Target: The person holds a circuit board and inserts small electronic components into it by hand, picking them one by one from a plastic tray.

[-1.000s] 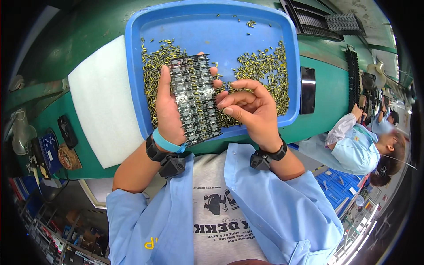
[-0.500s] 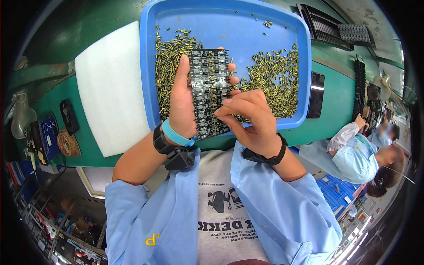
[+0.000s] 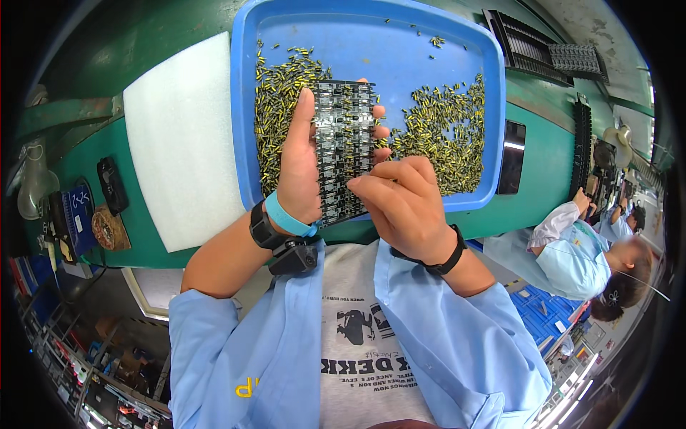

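My left hand [image 3: 296, 168] holds a black circuit board panel [image 3: 336, 150] from its left side, thumb along the edge and fingertips showing past the right edge. Rows of small silvery and dark components cover the panel. My right hand [image 3: 407, 200] is closed in a pinch, its fingertips at the panel's lower right part. Whatever lies between those fingertips is too small or hidden to name. Behind the panel stands a blue tray [image 3: 239, 107], with heaps of tiny black-and-yellow cylindrical parts [image 3: 446, 139] on its left and right sides.
A white foam sheet [image 3: 179, 143] lies left of the tray, a dark phone [image 3: 511, 157] right of it on the green table [image 3: 547, 154]. Black slotted racks [image 3: 529, 46] sit at the far right. A co-worker in light blue [image 3: 572, 257] works on the right.
My right hand has turned slightly, its knuckles dropping a little, while its fingertips stay at the panel's lower right. My left hand keeps the panel nearly in place.
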`<control>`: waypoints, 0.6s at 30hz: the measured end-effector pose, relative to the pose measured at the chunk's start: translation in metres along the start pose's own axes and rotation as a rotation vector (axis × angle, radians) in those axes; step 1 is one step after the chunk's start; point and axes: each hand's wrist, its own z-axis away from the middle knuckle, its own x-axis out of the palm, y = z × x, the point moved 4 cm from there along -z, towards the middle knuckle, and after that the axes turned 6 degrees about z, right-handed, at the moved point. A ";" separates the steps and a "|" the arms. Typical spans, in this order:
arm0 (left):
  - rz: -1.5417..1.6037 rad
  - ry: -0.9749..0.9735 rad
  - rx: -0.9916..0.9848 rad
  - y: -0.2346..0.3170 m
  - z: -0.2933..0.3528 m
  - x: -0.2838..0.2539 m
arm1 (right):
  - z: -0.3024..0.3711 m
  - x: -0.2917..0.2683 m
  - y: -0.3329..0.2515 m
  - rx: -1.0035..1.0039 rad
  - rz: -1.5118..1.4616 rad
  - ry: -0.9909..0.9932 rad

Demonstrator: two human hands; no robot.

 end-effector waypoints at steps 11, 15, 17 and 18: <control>-0.026 -0.004 0.010 -0.002 -0.002 -0.004 | -0.002 0.001 -0.006 -0.037 0.078 0.000; -0.025 0.018 0.030 -0.002 -0.002 -0.005 | -0.003 0.002 -0.008 -0.033 0.074 -0.008; -0.019 0.033 0.047 -0.001 -0.002 -0.007 | -0.004 0.002 -0.008 -0.039 0.066 -0.018; -0.019 0.024 0.037 -0.001 -0.002 -0.008 | -0.004 0.002 -0.007 -0.040 0.064 -0.019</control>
